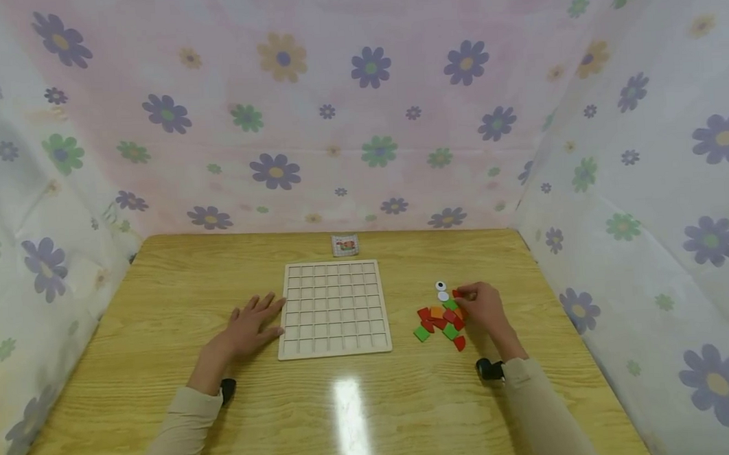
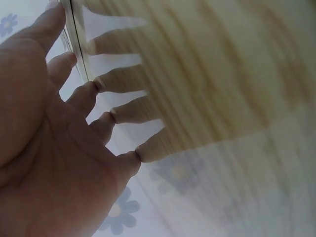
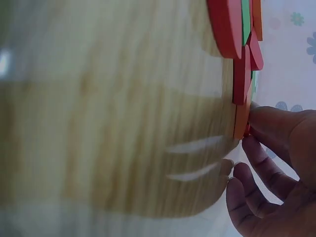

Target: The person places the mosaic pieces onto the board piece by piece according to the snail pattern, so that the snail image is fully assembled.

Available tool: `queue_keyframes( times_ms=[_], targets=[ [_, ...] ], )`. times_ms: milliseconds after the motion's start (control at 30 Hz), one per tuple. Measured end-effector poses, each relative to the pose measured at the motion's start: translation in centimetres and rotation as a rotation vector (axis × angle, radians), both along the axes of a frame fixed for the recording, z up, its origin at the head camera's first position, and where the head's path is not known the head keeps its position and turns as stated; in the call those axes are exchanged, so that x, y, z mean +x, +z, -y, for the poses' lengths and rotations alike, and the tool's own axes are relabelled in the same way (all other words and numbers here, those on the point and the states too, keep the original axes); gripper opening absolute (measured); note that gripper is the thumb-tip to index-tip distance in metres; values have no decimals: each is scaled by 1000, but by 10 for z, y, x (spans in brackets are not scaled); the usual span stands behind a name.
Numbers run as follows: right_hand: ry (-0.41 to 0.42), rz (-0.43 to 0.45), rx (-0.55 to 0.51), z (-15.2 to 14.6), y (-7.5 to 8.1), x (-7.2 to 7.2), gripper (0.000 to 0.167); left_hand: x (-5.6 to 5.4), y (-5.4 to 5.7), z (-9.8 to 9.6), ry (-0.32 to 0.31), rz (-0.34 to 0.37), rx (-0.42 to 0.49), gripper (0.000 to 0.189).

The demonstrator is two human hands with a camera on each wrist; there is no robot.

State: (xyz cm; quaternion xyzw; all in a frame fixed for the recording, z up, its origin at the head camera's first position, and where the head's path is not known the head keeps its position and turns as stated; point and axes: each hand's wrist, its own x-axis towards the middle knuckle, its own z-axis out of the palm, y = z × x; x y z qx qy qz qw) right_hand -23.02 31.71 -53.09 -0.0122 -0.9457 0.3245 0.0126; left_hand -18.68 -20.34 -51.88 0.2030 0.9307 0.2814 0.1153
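My left hand (image 1: 249,328) lies on the table with its fingers spread, fingertips at the left rim of a pale wooden grid board (image 1: 336,346). In the left wrist view its palm (image 2: 59,163) shows and the fingertips meet the glossy tabletop. To the right of the board, my right hand (image 1: 485,309) pinches a small red piece (image 1: 456,293) between thumb and index finger, at the far right edge of a loose pile. Red, green and orange flat pieces (image 1: 437,312) make up that pile. The hand hides part of it. In the right wrist view an orange piece (image 3: 240,118) stands close to the fingertips.
Two white round pieces lie just beyond the pile, one an eye piece (image 1: 440,286) with a black dot. A small picture card (image 1: 345,246) is behind the board. Flowered cloth (image 1: 334,119) surrounds the wooden table (image 1: 276,424) at the back and sides.
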Motion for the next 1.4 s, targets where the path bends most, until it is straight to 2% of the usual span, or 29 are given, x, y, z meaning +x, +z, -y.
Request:
queue_keyframes(
  times_ms=[167,400,700,867,1067,1200,1400],
  targets=[
    [-7,-17,27,1,1,0,23,-1,0,-2,1,30,17,68],
    [-5,1,46,3,5,0,25,-3,-1,-2,8,26,-13,68],
    [-8,46,33,5,12,-1,29,-2,5,-2,8,72,37,73],
    [-24,56,23,6,14,-1,29,-4,2,1,9,122,88,78],
    [-56,64,7,4,13,-1,28,-6,-10,6,10,134,148,82],
    [-70,65,5,3,13,-1,27,-5,-10,7,12,135,162,83],
    [-49,39,8,1,12,-2,22,-6,-10,7,16,144,156,82]
  ],
)
